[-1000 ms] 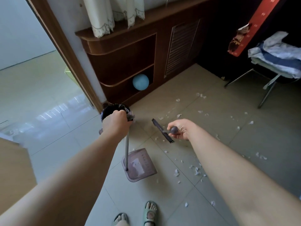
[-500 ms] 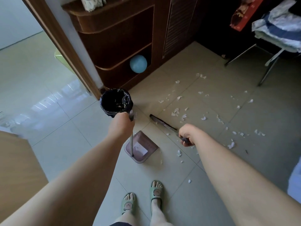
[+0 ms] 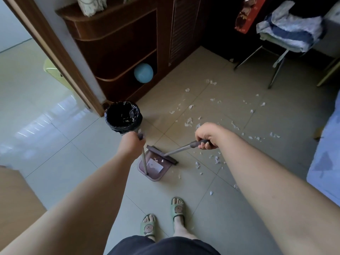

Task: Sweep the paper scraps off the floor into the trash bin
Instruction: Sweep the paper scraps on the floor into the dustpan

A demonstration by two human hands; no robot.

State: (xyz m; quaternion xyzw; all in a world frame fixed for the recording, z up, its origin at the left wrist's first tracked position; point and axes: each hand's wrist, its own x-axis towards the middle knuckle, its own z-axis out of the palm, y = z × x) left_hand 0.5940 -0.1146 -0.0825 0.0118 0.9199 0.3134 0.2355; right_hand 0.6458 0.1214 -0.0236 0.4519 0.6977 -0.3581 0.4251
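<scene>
We curl our left hand [image 3: 133, 143] tight around the top of the dustpan's upright pole, fingers wrapped over the grip. The dustpan [image 3: 159, 174] sits flat on the tiled floor [image 3: 92, 162] just in front of our feet, and its open mouth faces away from us. Our right hand [image 3: 207, 135] is clamped on the dark grip of the broom [image 3: 176, 150], whose shaft slants down and to the left. The flat, dark broom head [image 3: 161, 156] lies across the mouth of the dustpan and touches it. A couple of small white bits [image 3: 161, 160] rest inside the pan just behind the head.

Most of the paper scraps [image 3: 188, 122] are scattered over the tiles to the right of the dustpan and beyond our right hand, with a few more near our right foot. The trash bin [image 3: 110, 124], lined with a black bag, stands just beyond our left hand beside the door frame [image 3: 55, 52], and some pale bits show inside it.

A dark wooden cabinet [image 3: 117, 43] runs along the wall, with a blue ball [image 3: 143, 73] on its lowest shelf. A metal-legged chair [image 3: 276, 70] piled with folded cloth stands at the upper right. We wear green sandals [image 3: 177, 208].
</scene>
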